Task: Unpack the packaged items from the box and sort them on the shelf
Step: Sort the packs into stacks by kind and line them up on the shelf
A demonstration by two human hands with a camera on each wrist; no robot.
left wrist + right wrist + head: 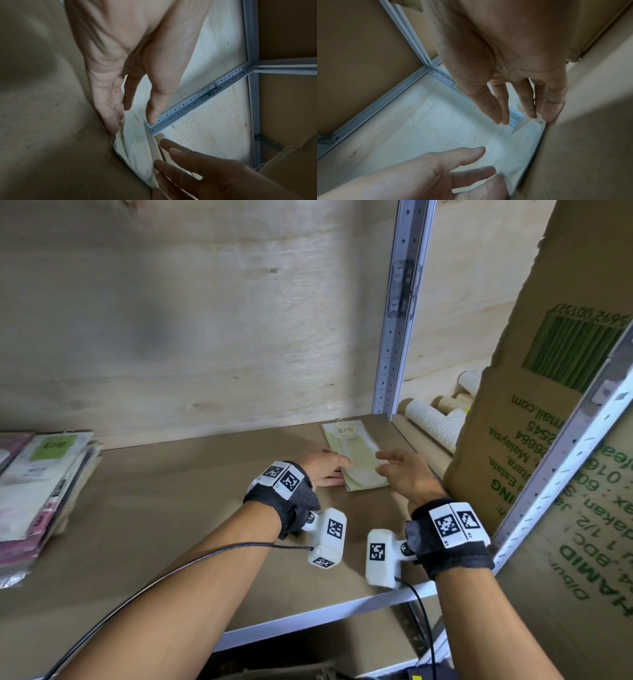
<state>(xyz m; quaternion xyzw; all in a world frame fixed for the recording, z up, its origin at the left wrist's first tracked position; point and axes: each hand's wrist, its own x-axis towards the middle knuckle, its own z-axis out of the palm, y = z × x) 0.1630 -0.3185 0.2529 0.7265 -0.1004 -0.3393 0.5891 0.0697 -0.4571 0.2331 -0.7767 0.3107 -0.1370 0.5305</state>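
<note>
A pale green packaged item (356, 455) with a round label lies flat on the brown shelf board (191, 508), toward its right rear. My left hand (330, 465) lies low at the pack's left edge, straight fingers touching its side (137, 148). Over the pack's right part my right hand (394, 463) hovers with fingers spread and relaxed; in the right wrist view its fingertips (549, 117) reach down to the pack (525, 142). Neither hand grips anything.
A stack of pink and green packs (44, 484) sits at the shelf's left end. A tall cardboard box (534, 405) with green print stands close on the right. Sleeves of paper cups (435, 422) lie behind a grey steel post (397, 313). Plywood backs the shelf.
</note>
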